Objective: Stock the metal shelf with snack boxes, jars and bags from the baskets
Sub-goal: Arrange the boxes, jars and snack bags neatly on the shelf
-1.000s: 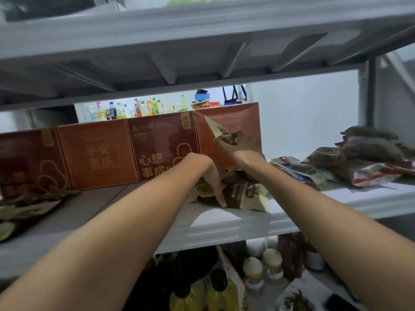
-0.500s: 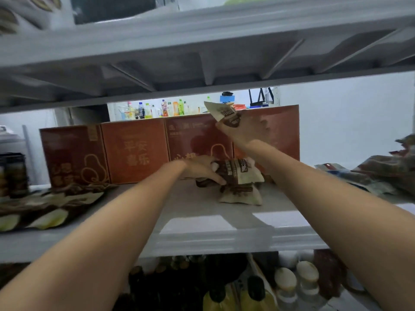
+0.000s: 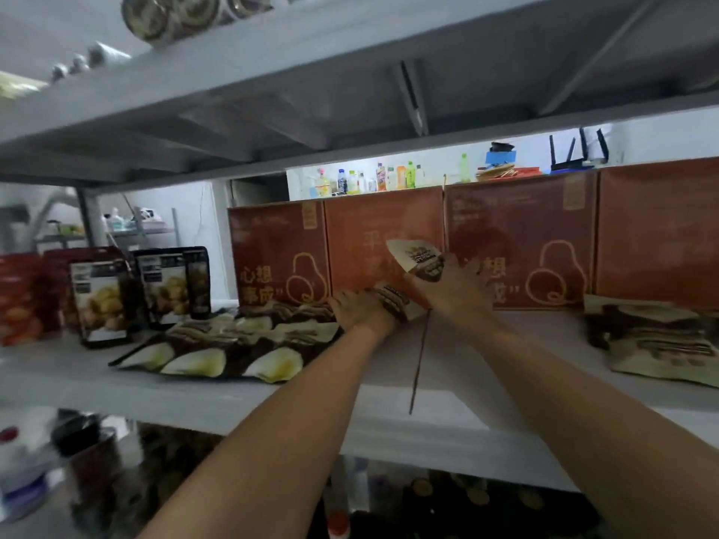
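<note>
Centre of frame: your right hand [image 3: 447, 284] pinches a raised bag [image 3: 418, 258] in front of the red boxes [image 3: 521, 243]. Your left hand [image 3: 356, 307] lies on a lower bag [image 3: 395, 301] on the metal shelf [image 3: 58, 383]; whether its fingers curl round it cannot be told. Step in hand, by judgement: laying bags beside the flat row [image 3: 241, 344] at left centre. The next move calls for lowering the raised bag flat, clear of the boxes, in line with that row.
</note>
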